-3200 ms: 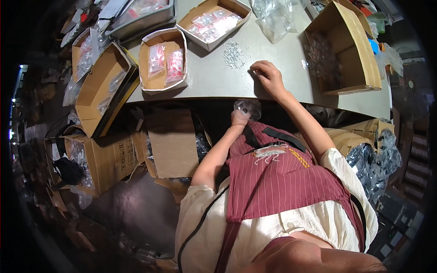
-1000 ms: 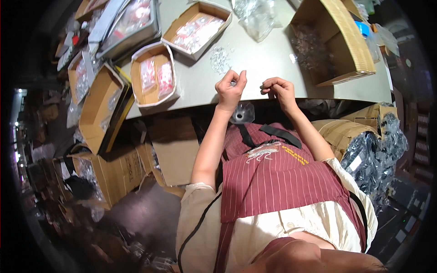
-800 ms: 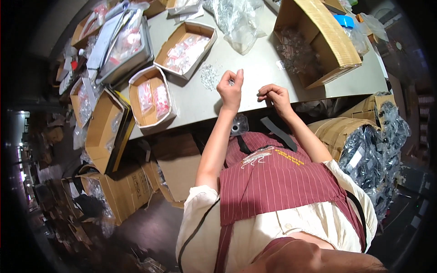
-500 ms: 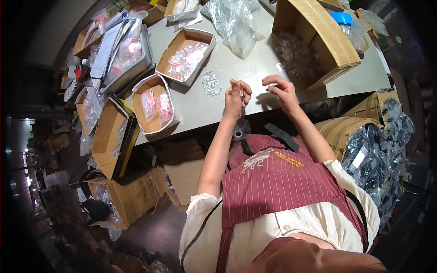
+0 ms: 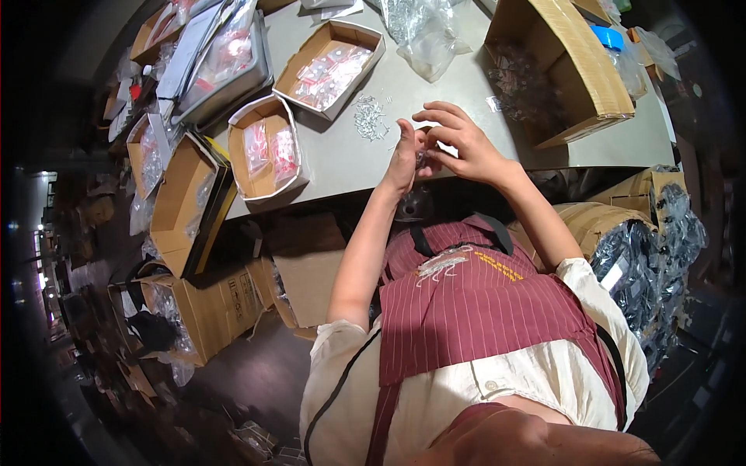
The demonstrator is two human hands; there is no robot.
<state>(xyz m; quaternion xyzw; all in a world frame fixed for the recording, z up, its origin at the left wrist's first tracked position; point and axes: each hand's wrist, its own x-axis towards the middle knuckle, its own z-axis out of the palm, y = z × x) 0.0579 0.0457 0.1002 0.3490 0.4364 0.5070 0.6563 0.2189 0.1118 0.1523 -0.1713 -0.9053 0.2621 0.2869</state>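
Observation:
My left hand [image 5: 402, 161] is closed, thumb raised, round a small clear plastic piece [image 5: 422, 159] just above the table's front edge. My right hand [image 5: 468, 149] meets it from the right, thumb and finger pinched together at that piece and the other fingers arched over. Whatever lies between the right fingertips is too small to name. Just beyond the left hand, a loose pile of small silvery screws [image 5: 371, 118] lies on the grey table [image 5: 334, 167].
Left of the pile stand two open boxes, a larger box [image 5: 371, 65] and a smaller box [image 5: 298, 172], with small plastic packets inside. A tall cardboard box [image 5: 614, 81] lies at the right holding clear pieces. A clear plastic bag [image 5: 427, 50] is at the back.
My right hand has moved left from apart to meet my left hand at the plastic piece. The view has shifted slightly, so the boxes appear higher.

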